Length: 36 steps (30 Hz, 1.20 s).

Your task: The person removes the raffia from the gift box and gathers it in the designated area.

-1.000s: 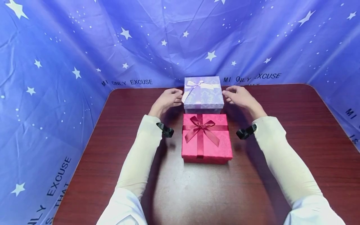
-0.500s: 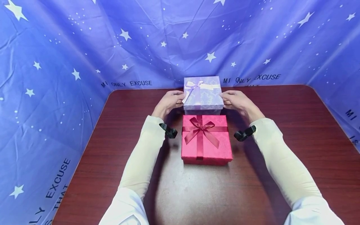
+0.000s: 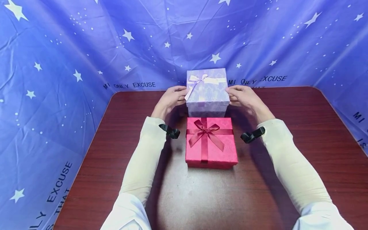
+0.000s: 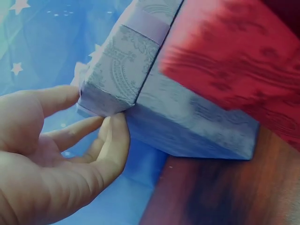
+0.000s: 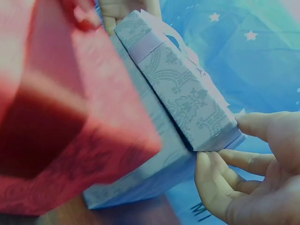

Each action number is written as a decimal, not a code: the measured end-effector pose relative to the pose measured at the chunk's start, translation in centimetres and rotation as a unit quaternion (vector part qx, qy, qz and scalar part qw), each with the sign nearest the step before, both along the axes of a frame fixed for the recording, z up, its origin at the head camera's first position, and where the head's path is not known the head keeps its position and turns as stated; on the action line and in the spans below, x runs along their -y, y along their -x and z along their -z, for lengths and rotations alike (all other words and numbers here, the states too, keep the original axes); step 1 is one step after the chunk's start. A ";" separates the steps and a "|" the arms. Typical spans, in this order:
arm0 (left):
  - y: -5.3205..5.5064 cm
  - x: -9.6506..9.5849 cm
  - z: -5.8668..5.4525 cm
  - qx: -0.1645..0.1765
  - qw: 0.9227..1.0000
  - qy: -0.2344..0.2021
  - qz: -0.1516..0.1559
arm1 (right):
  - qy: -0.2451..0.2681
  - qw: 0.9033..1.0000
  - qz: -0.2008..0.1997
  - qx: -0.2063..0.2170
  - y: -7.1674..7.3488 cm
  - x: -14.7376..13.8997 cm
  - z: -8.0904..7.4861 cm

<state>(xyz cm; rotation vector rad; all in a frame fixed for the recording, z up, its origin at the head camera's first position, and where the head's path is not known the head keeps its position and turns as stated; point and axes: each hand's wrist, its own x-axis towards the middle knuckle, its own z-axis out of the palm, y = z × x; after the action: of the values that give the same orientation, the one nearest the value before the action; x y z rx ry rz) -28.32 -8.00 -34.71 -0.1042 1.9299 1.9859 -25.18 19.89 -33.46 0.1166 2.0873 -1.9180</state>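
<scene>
A lavender gift box (image 3: 207,111) with a damask pattern stands toward the back of the table. Its lid (image 3: 206,88), tied with a pale ribbon bow, sits raised on the box body, and a dark seam runs between them in both wrist views. My left hand (image 3: 172,98) pinches the lid's left side, thumb near the top and fingertips at the lower edge (image 4: 119,108). On the opposite side my right hand (image 3: 245,97) pinches the lid the same way, fingertips under its lower corner in the right wrist view. The box's inside is hidden.
Directly in front of the lavender box is a red gift box (image 3: 211,153) with a dark red ribbon bow, lid on, between my forearms. A blue star-printed cloth (image 3: 161,57) hangs behind the dark wooden table (image 3: 115,153).
Both hands have closed in on the lavender box's lid, gripped it and raised it, so more of the box body shows beneath. The red box stays where it was.
</scene>
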 end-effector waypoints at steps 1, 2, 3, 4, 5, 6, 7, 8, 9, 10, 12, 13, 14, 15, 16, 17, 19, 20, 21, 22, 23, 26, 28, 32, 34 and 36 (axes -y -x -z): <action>0.0 0.1 -0.3 -0.003 1.000 -0.004 -0.002 | 0.004 1.000 0.000 -0.004 0.0 0.1 -0.4; 0.1 0.2 -0.5 -0.007 1.000 -0.007 -0.002 | 0.008 1.000 0.003 -0.008 -0.1 0.2 -0.7; 0.1 0.3 -0.8 -0.011 1.000 -0.012 -0.003 | 0.010 1.000 0.006 -0.015 -0.1 0.3 -1.0; 0.1 0.4 -1.1 -0.014 1.000 -0.016 -0.003 | 0.011 1.000 0.009 -0.020 -0.1 0.5 -1.3; 0.1 0.5 -1.3 -0.017 1.000 -0.019 -0.003 | 0.007 0.999 0.013 -0.028 -0.1 0.6 -1.6; 0.0 0.6 -1.5 -0.020 1.000 -0.024 -0.005 | -0.003 0.999 0.019 -0.037 -0.1 0.8 -1.8; -0.1 0.7 -1.7 -0.024 0.999 -0.028 -0.008 | -0.014 0.998 0.025 -0.047 -0.2 0.9 -2.0; -0.1 0.9 -1.9 -0.029 0.999 -0.032 -0.012 | -0.025 0.997 0.032 -0.058 -0.2 1.0 -2.1; -0.2 1.1 -2.1 -0.034 0.999 -0.037 -0.018 | -0.036 0.996 0.036 -0.070 -0.3 1.2 -2.3; -0.3 1.3 -2.2 -0.039 0.998 -0.043 -0.024 | -0.043 0.995 0.040 -0.082 -0.5 1.3 -2.4; -0.5 1.7 -2.5 -0.051 0.997 -0.052 -0.038 | -0.045 0.993 0.045 -0.100 -0.7 1.7 -2.7; -0.6 1.9 -2.6 -0.055 0.996 -0.054 -0.042 | -0.031 0.993 0.045 -0.106 -0.8 1.9 -2.8; -0.7 2.1 -2.8 -0.059 0.996 -0.056 -0.044 | -0.012 0.993 0.043 -0.110 -0.9 2.1 -2.9; -0.9 2.3 -2.9 -0.061 0.995 -0.058 -0.046 | 0.007 0.993 0.041 -0.111 -1.0 2.3 -3.0; -1.0 2.6 -3.0 -0.061 0.995 -0.061 -0.046 | 0.029 0.993 0.037 -0.111 -1.0 2.6 -3.1; -1.1 3.0 -3.1 -0.060 0.995 -0.062 -0.044 | 0.048 0.992 0.033 -0.109 -1.1 2.8 -3.2; -1.3 3.7 -3.3 -0.054 0.995 -0.073 -0.042 | 0.079 0.991 0.022 -0.105 -1.2 3.2 -3.4; -1.4 4.1 -3.4 -0.050 0.995 -0.081 -0.039 | 0.091 0.991 0.015 -0.100 -1.3 3.4 -3.5; -1.4 4.5 -3.4 -0.048 0.995 -0.086 -0.035 | 0.100 0.990 0.008 -0.096 -1.4 3.6 -3.6; -1.5 4.9 -3.5 -0.046 0.994 -0.094 -0.031 | 0.109 0.990 0.003 -0.091 -1.4 3.8 -3.6; -1.5 5.3 -3.5 -0.045 0.994 -0.100 -0.027 | 0.116 0.990 -0.002 -0.086 -1.5 4.0 -3.7; -1.6 6.2 -3.5 -0.044 0.993 -0.110 -0.017 | 0.145 0.987 -0.009 -0.064 -1.7 4.6 -3.9; -1.7 6.9 -3.5 -0.045 0.993 -0.107 -0.015 | 0.149 0.987 -0.014 -0.053 -1.8 5.2 -3.9; -1.7 8.3 -3.4 -0.048 0.994 -0.094 -0.016 | 0.154 0.987 -0.026 -0.030 -1.9 6.5 -4.1; -1.8 9.1 -3.4 -0.047 0.994 -0.095 -0.015 | 0.153 0.987 -0.033 -0.022 -1.8 7.1 -4.1; -1.9 9.8 -3.3 -0.045 0.994 -0.102 -0.014 | 0.157 0.987 -0.033 -0.013 -1.7 7.8 -4.1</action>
<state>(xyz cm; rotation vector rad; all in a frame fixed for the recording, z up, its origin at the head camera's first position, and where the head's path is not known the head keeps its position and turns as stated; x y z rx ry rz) -26.45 -17.80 -31.37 0.0105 1.7740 2.2281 -23.48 12.13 -29.32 -0.0457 1.7509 -2.1875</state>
